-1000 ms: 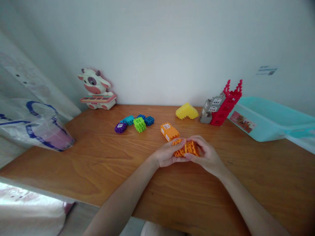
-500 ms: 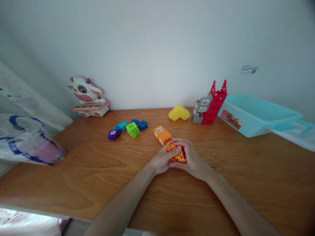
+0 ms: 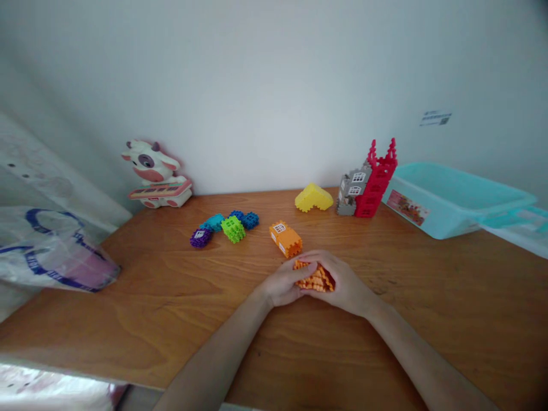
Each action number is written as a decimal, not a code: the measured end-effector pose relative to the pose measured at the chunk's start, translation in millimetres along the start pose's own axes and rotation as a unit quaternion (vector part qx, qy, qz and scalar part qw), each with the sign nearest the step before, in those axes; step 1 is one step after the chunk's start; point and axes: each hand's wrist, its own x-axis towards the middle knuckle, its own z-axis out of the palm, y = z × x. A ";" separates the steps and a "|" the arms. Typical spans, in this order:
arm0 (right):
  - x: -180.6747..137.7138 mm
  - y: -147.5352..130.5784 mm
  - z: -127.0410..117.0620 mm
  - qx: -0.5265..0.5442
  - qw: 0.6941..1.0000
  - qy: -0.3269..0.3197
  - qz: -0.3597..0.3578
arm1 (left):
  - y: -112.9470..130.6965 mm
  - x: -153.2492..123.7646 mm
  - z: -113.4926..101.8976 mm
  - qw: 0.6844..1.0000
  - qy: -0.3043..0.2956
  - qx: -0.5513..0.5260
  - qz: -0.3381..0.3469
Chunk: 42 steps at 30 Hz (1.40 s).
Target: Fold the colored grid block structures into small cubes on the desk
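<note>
Both my hands are wrapped round an orange toothed block piece (image 3: 315,278) just above the wooden table (image 3: 171,302). My left hand (image 3: 283,285) grips its left side, fingers curled over the top. My right hand (image 3: 346,285) closes on its right side. Just beyond my hands lies a small orange block house (image 3: 285,238) with white windows. Farther left lies a cluster of purple, teal, green and blue blocks (image 3: 226,226). A yellow block roof (image 3: 313,197) and a grey and red block building (image 3: 366,184) stand near the wall.
A cow toy with a pink keyboard (image 3: 154,174) stands at the back left. A plastic bag with blue print (image 3: 51,257) lies on the left table edge. A turquoise plastic bin (image 3: 454,200) sits at the right against the wall.
My hands have stayed together on the orange piece, turning and pressing it. The camera view swung left, then slightly back right.
</note>
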 end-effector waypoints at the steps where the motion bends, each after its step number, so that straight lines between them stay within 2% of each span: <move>1: 0.2 -1.2 -0.3 -0.003 1.000 0.002 -0.001 | -0.1 0.1 -2.3 1.000 -0.009 -0.006 -0.008; 5: -0.2 -2.6 0.5 -0.016 1.000 -0.004 -0.005 | -4.4 2.4 -4.4 1.000 -0.007 0.013 -0.009; 10: -2.3 -1.1 4.7 -0.048 0.999 -0.012 0.016 | -7.4 3.3 5.3 0.999 0.021 0.014 0.024; 14: -2.6 -4.0 4.3 -0.083 0.996 -0.006 -0.021 | -5.1 1.9 6.7 1.000 -0.004 0.019 0.005; 19: -2.0 -2.6 1.9 -0.096 0.995 -0.031 -0.008 | -2.7 2.1 4.7 0.999 -0.032 0.021 -0.013; 24: -0.6 0.8 2.8 -0.110 0.994 -0.007 -0.029 | -2.4 2.8 3.6 0.998 -0.053 0.027 -0.020; 29: -2.4 5.2 13.5 -0.102 0.995 -0.004 -0.012 | -3.0 4.5 -0.3 1.000 -0.018 0.024 -0.004; 31: -3.4 6.6 20.3 -0.090 0.996 0.027 -0.003 | -2.8 5.0 -0.4 1.000 0.004 0.016 0.007; 36: -3.4 1.9 27.5 -0.091 0.975 0.202 -0.014 | -3.2 3.1 7.0 0.989 0.081 -0.070 0.103; 39: -4.2 -8.0 28.4 -0.118 0.972 0.200 -0.019 | -5.0 -0.1 12.8 0.975 0.114 -0.109 0.156; 42: -7.5 -18.6 40.5 -0.095 0.974 0.204 0.020 | -6.8 -4.3 14.2 0.960 0.139 -0.116 0.213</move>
